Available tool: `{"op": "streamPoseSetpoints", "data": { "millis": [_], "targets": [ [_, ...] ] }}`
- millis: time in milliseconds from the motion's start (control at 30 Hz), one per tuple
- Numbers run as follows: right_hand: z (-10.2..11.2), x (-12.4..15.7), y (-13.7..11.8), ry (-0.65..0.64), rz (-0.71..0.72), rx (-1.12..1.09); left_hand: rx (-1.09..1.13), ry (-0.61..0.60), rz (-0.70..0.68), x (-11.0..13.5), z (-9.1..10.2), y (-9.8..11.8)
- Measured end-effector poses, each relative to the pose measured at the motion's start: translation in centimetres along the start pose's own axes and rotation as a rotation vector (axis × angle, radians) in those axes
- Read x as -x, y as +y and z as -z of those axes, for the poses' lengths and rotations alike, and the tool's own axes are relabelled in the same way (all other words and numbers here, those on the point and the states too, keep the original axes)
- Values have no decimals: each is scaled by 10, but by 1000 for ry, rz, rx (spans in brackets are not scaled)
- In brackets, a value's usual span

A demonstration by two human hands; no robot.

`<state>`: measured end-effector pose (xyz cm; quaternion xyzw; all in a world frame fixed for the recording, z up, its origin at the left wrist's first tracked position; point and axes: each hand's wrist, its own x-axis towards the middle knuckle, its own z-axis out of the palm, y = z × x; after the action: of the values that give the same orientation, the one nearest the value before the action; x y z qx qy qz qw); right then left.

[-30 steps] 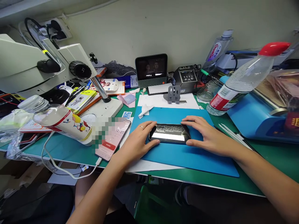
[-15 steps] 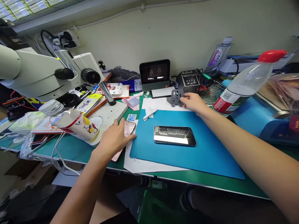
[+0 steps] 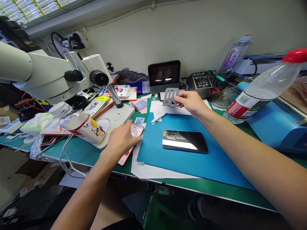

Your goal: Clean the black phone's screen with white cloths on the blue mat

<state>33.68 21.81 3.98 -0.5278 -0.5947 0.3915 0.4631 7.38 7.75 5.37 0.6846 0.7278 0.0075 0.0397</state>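
Right hand [image 3: 192, 101], thumb and fingers nearly closed, pinches the edge of a grey slotted stand [image 3: 169, 101] before the small display [image 3: 164, 75]; from where I stand, its slots run upward, leaning a little right. On the near left, the other hand, the left hand [image 3: 122, 135], arches over a pink-screened phone [image 3: 137, 130], half spread, thumb by its right edge; I can't tell whether it grips. That phone's long axis slants from near left to far right. Between the forearms, a dark-screened phone [image 3: 184, 141] lies face up on the blue mat [image 3: 153, 150], lengthwise left to right, right end slightly nearer the person.
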Motion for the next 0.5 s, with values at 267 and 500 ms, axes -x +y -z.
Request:
{"op": "streamPoseSetpoints", "data": {
  "millis": [267,500],
  "targets": [
    [-39,-2,-4,-168,-45,-24,212,251,14,1,29,-4],
    [-65,-6,6,-295,-123,31,315,440,-70,-18,63,13]
  ]
}}
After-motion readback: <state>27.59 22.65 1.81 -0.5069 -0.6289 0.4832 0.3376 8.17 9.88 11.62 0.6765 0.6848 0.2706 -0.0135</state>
